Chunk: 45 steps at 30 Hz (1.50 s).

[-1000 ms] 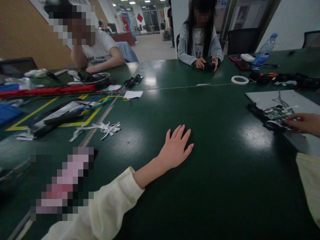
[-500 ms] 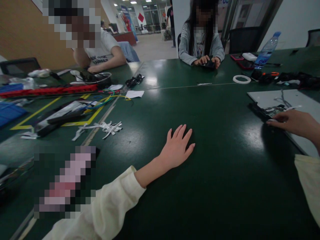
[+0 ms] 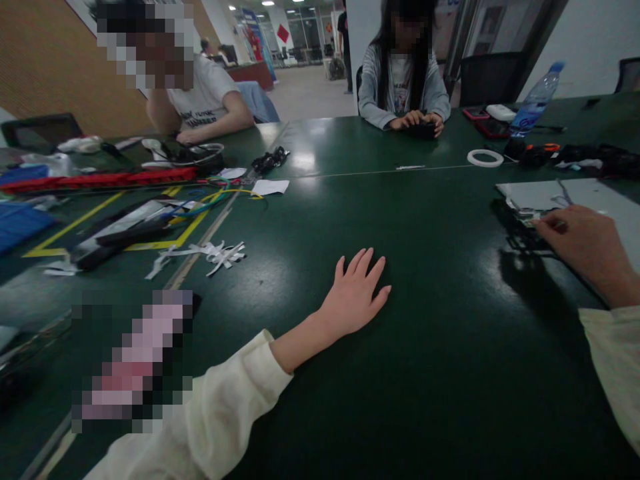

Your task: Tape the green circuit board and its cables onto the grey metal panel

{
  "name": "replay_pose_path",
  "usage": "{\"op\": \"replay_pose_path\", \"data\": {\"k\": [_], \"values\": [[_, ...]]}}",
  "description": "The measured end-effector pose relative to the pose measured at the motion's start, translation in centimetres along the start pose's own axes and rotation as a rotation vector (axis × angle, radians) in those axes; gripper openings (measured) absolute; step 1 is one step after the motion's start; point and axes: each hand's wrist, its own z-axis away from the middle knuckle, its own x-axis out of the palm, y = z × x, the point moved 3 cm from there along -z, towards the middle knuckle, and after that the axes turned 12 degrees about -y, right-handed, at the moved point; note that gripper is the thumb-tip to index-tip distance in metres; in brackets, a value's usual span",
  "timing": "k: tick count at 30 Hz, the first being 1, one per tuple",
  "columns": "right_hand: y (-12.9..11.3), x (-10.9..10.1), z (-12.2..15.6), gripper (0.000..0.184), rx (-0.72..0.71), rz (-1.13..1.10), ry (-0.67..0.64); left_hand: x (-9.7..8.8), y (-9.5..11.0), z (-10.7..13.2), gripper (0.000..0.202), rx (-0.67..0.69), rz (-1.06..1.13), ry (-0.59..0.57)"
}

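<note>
My left hand [image 3: 354,293] lies flat on the green tabletop [image 3: 425,373] with its fingers spread, holding nothing. At the right, my right hand [image 3: 587,247] is closed in a pinch on a black device with exposed electronics [image 3: 520,230]. That device is at the left edge of a white board [image 3: 595,190], its lower side dark and blurred. My fingers cover part of it, and I cannot tell whether it touches the table. A thin grey cable [image 3: 565,191] rises just behind my right hand.
White paper strips [image 3: 225,255] and a pixelated flat object [image 3: 143,353] lie left. A tape roll [image 3: 485,158] and a water bottle [image 3: 537,100] stand beyond the board. Two people sit opposite; one person's hands [image 3: 417,122] hold a black object. Cables and a red strip [image 3: 110,179] clutter the far left.
My right hand has turned and moved slightly, and the black device has tilted with it, its outline and shadow changing. My left hand stays in place.
</note>
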Motion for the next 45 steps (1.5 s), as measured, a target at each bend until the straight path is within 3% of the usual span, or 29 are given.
{"op": "replay_pose_path", "data": {"k": [7, 10, 15, 20, 25, 28, 31, 34, 38, 45], "values": [[-0.4, -0.5, 0.2, 0.026, 0.047, -0.151, 0.329, 0.0, 0.1, 0.0, 0.058, 0.003, -0.007, 0.008], [-0.8, -0.2, 0.2, 0.028, 0.097, -0.186, 0.377, 0.0, 0.1, 0.0, 0.058, 0.0, -0.013, 0.01], [-4.4, 0.4, 0.1, 0.025, -0.093, -0.256, 0.219, 0.0, 0.1, 0.0, 0.059, 0.006, -0.01, 0.002], [-8.7, -0.4, 0.7, 0.021, -0.282, -0.406, 0.134, 0.0, 0.1, 0.0, 0.058, 0.002, -0.004, 0.003], [-13.4, -0.8, 2.1, 0.023, -0.478, -0.579, -0.112, 0.0, 0.1, 0.0, 0.058, 0.002, -0.009, 0.002], [-15.2, -1.2, 2.7, 0.022, -0.537, -0.548, -0.157, 0.1, 0.1, 0.0, 0.058, -0.001, -0.015, 0.004], [-14.4, -1.7, 2.6, 0.02, -0.433, -0.412, -0.035, 0.1, 0.1, 0.0, 0.059, 0.002, -0.017, 0.008], [-11.6, -1.6, 2.1, 0.019, -0.238, -0.235, 0.084, 0.0, 0.1, 0.0, 0.059, 0.004, -0.014, 0.008], [-8.1, 0.1, 1.4, 0.02, -0.055, -0.107, -0.01, 0.0, 0.1, 0.1, 0.058, 0.004, -0.012, 0.009], [-7.4, 1.8, 0.8, 0.022, -0.126, -0.132, -0.037, 0.0, 0.0, 0.0, 0.059, 0.006, -0.008, 0.005]]}}
